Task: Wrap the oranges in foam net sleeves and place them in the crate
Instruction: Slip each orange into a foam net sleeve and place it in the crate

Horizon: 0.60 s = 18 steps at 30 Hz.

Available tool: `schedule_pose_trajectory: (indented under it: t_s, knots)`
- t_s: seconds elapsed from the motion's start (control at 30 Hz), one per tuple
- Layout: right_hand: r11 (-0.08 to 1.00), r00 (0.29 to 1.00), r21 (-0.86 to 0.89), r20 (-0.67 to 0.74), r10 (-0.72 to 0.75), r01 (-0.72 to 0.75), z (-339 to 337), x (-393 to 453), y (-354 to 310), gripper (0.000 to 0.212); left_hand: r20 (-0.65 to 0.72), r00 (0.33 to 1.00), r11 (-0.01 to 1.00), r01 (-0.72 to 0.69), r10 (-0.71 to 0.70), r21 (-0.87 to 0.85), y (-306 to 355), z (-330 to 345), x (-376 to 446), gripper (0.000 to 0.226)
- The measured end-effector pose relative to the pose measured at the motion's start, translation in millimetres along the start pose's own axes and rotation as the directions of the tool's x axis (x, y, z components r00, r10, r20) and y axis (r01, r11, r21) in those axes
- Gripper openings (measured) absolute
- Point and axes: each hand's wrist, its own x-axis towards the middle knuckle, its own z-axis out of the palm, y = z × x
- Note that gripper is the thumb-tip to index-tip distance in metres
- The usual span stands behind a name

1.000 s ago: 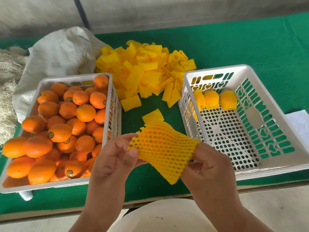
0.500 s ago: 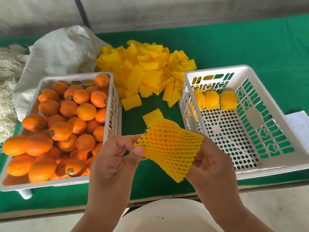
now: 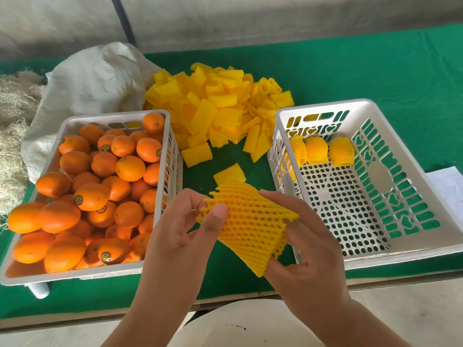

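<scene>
While the left hand (image 3: 185, 229) pinches one edge of a foam net sleeve (image 3: 250, 226) between thumb and fingers, the right hand (image 3: 300, 246) grips the opposite edge, and the stretched sleeve hangs above the table (image 3: 375, 71) between the two crates. I judge this the opening-out step: no orange is in it yet. Next, one hand must free itself to fetch an orange (image 3: 130, 168) from the full crate (image 3: 75, 274) on the left. The crate (image 3: 438, 211) on the right holds three wrapped oranges (image 3: 317, 150) at its far end. Whether the sleeve's mouth is actually open is hidden by the fingers.
</scene>
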Motion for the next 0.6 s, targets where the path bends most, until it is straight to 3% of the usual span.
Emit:
schedule_pose_trajectory:
  t_s: [0.2, 0.4, 0.5, 0.6]
  knots:
    - [0.999, 0.998, 0.015, -0.035, 0.051, -0.05, 3.4, -5.4, 2.8, 0.038, -0.01, 1.0, 1.0, -0.014, 0.014, -0.021, 4.4, -1.9, -1.5, 0.046]
    - [0.977, 0.981, 0.089, 0.013, 0.195, -0.195, 6.1, -6.5, 6.7, 0.048, -0.068, 0.996, 0.989, 0.054, -0.064, -0.14, -3.9, 2.2, 1.8, 0.042]
    - [0.946, 0.964, 0.186, 0.026, 0.264, -0.264, 6.9, -7.0, 9.1, 0.052, -0.091, 0.993, 0.989, 0.062, -0.075, -0.133, -8.4, 4.1, 2.8, 0.034]
    - [0.909, 0.95, 0.279, 0.051, 0.307, -0.309, 8.8, -7.3, 8.4, 0.057, -0.131, 0.99, 0.995, 0.047, -0.058, -0.084, -5.8, 4.0, 3.1, 0.041]
